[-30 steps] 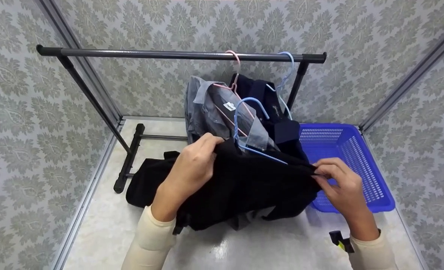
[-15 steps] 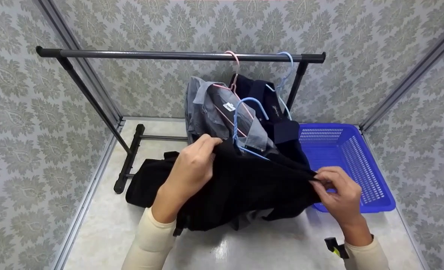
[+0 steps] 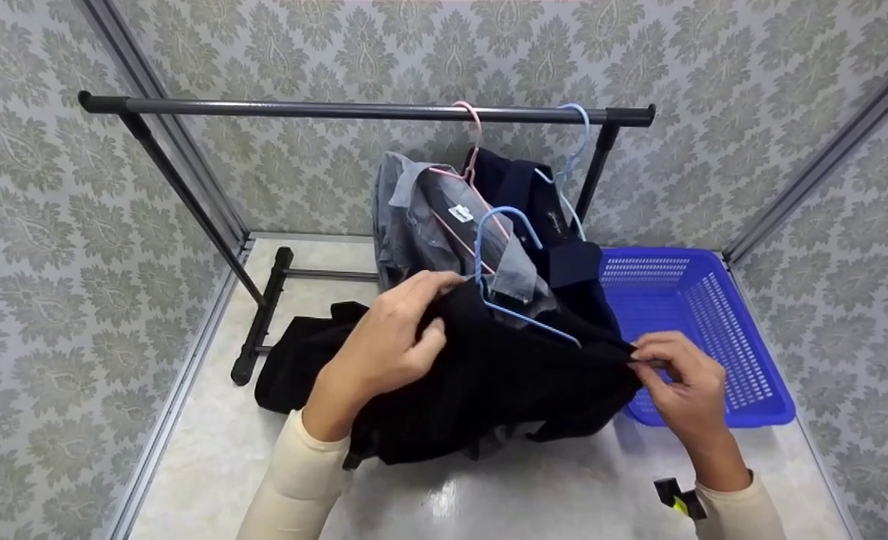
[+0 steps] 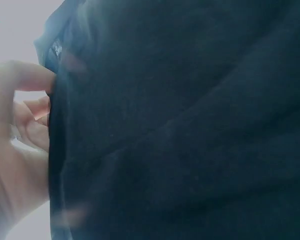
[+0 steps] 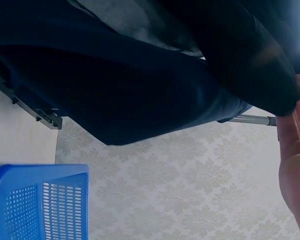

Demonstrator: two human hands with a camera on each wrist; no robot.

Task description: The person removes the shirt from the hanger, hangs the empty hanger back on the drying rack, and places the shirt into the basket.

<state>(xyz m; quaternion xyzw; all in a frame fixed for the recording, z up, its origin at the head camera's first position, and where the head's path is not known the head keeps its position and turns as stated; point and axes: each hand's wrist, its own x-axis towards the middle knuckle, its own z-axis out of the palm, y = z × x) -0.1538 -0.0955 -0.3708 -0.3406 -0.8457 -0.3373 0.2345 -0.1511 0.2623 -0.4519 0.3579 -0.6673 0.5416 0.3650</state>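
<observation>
A black garment (image 3: 534,375) hangs loosely over a blue hanger (image 3: 534,326), whose hook stands up free of the rack's bar. My left hand (image 3: 388,330) holds the garment beside the hanger's neck, fingers over its upper edge and thumb spread in front of the cloth. In the left wrist view, curled fingers (image 4: 35,125) show at the cloth's edge; their tips are partly hidden. My right hand (image 3: 684,375) pinches the garment's shoulder edge between thumb and fingers. Behind, a grey shirt (image 3: 414,217) on a pink hanger (image 3: 468,142) hangs from the rack (image 3: 301,109).
A navy garment (image 3: 523,184) on another blue hanger (image 3: 579,135) hangs at the rack's right end. A blue perforated basket (image 3: 759,375) stands on the floor at right. The rack's foot (image 3: 264,315) lies at left, and patterned walls (image 3: 324,45) enclose the space.
My left thumb has spread away from the fingers. The held hanger's hook has shifted slightly down and right. My right hand has moved a little lower, still pinching the garment.
</observation>
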